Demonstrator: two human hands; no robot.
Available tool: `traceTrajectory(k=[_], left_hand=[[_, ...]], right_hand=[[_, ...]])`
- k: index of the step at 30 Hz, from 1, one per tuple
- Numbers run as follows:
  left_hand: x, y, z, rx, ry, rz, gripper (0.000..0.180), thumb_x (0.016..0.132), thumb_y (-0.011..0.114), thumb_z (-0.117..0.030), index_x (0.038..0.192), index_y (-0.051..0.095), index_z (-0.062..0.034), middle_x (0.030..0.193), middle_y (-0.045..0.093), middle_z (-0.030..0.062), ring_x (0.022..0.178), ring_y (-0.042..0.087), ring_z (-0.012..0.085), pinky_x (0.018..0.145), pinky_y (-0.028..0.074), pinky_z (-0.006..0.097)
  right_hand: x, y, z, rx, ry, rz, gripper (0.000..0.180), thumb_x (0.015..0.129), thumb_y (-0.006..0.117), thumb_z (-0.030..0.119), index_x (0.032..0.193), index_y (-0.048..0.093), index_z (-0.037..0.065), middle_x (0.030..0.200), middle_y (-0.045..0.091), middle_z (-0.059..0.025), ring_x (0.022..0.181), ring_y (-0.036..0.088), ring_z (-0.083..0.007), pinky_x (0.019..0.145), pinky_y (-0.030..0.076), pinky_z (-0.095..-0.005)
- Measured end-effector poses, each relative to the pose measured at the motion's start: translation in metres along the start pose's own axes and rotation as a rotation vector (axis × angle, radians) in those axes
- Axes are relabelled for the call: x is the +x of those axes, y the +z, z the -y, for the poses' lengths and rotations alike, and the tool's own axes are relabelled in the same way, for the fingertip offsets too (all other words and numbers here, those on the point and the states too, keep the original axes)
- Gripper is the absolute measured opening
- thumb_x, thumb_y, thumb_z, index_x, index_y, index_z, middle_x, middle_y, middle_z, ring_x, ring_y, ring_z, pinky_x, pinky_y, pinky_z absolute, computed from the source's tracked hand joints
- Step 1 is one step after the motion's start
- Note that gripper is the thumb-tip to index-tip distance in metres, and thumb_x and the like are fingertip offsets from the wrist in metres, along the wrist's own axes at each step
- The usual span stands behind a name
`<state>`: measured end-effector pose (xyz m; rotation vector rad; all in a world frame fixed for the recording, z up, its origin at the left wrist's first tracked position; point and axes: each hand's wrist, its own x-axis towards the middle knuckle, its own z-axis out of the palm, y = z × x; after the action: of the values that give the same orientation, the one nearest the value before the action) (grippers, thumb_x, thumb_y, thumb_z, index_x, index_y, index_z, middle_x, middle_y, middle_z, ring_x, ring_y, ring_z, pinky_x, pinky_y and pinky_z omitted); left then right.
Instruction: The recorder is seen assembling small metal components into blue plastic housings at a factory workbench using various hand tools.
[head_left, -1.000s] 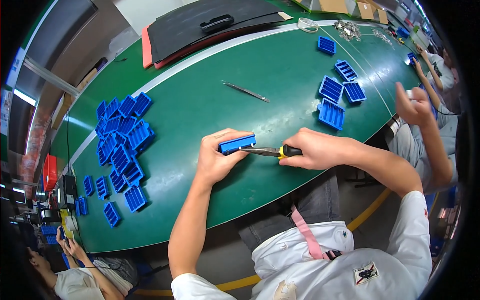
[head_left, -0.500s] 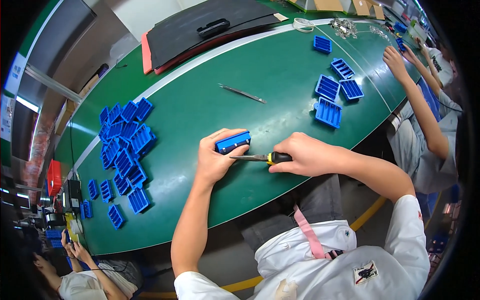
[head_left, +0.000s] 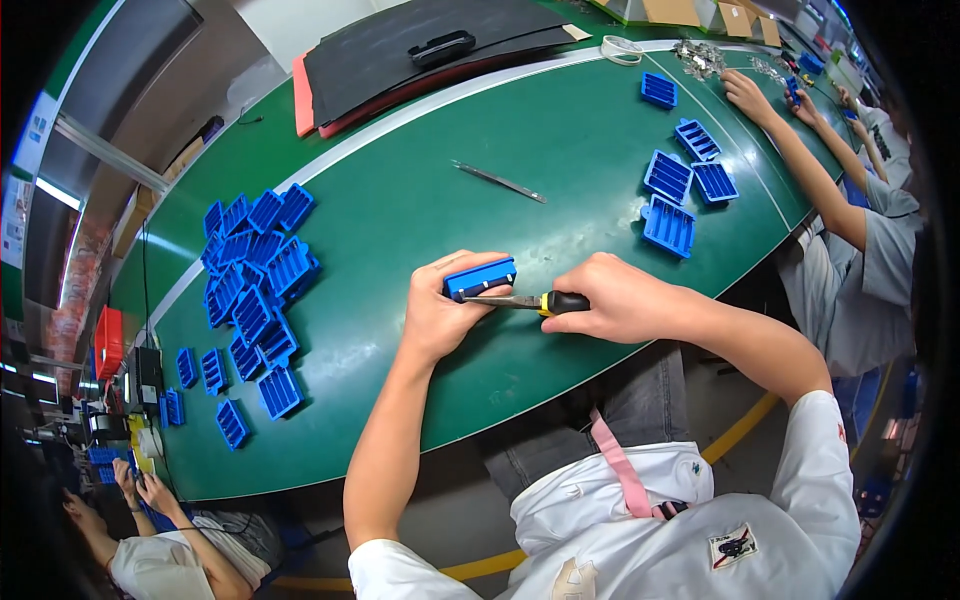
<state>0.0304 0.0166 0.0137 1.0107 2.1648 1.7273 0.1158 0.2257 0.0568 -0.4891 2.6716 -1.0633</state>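
My left hand [head_left: 440, 312] is closed around a blue plastic battery holder [head_left: 482, 275], tilted on its side with small metal pieces along its lower edge. In my right hand [head_left: 625, 298] are needle-nose pliers [head_left: 522, 301] with black and yellow handles. The tips of their jaws point left and reach the holder's lower edge beside my left thumb; whether they grip a metal piece is too small to tell. A pair of metal tweezers [head_left: 500, 181] lies on the green table [head_left: 380, 215] beyond my hands.
A pile of blue battery holders [head_left: 250, 270] covers the left side. Several more holders [head_left: 668, 176] lie at the right, near a heap of small metal parts [head_left: 699, 58] and a roll of tape [head_left: 621, 50]. Black sheets [head_left: 390, 60] are at the back. Co-workers sit at both sides.
The pliers' tips have moved up against the holder's lower edge, beside my left thumb. The view has shifted slightly. At the right, a co-worker's hand has moved toward the metal parts.
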Motion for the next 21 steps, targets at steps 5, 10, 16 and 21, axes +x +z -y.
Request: traceTrajectory(k=[5, 10, 16, 21], left_hand=[[0.0, -0.001, 0.0, -0.04, -0.019, 0.01, 0.031, 0.069, 0.074, -0.003, 0.099, 0.068, 0.0002, 0.085, 0.066, 0.0094, 0.075, 0.062, 0.0164, 0.069, 0.048, 0.027], [0.0, -0.001, 0.0, -0.033, -0.012, 0.028, 0.035, 0.066, 0.071, 0.002, 0.1, 0.068, -0.0001, 0.086, 0.066, 0.0089, 0.077, 0.063, 0.016, 0.071, 0.048, 0.027], [0.0, -0.003, 0.002, -0.007, 0.03, 0.056, 0.037, 0.063, 0.07, 0.004, 0.1, 0.068, -0.0003, 0.088, 0.068, 0.0106, 0.079, 0.064, 0.0178, 0.073, 0.049, 0.027], [-0.001, -0.003, 0.006, 0.024, 0.087, 0.082, 0.037, 0.062, 0.07, 0.005, 0.099, 0.069, -0.0005, 0.089, 0.068, 0.0114, 0.079, 0.065, 0.0196, 0.073, 0.05, 0.028]], right_hand=[[0.001, -0.008, 0.008, -0.034, 0.086, 0.06, 0.034, 0.082, 0.066, 0.029, 0.076, 0.061, -0.004, 0.065, 0.059, -0.0235, 0.065, 0.059, -0.0409, 0.061, 0.046, -0.045], [0.003, -0.009, 0.008, -0.028, 0.074, 0.059, 0.034, 0.083, 0.066, 0.03, 0.077, 0.061, -0.004, 0.065, 0.059, -0.0237, 0.066, 0.059, -0.0409, 0.062, 0.046, -0.0457], [0.007, -0.006, 0.0, -0.041, 0.029, 0.08, 0.035, 0.085, 0.064, 0.029, 0.077, 0.059, -0.004, 0.066, 0.058, -0.0237, 0.066, 0.058, -0.0411, 0.061, 0.046, -0.0447], [0.007, -0.011, -0.001, -0.07, 0.023, 0.165, 0.034, 0.086, 0.064, 0.028, 0.077, 0.058, -0.004, 0.066, 0.058, -0.0238, 0.065, 0.057, -0.0415, 0.059, 0.045, -0.0436]])
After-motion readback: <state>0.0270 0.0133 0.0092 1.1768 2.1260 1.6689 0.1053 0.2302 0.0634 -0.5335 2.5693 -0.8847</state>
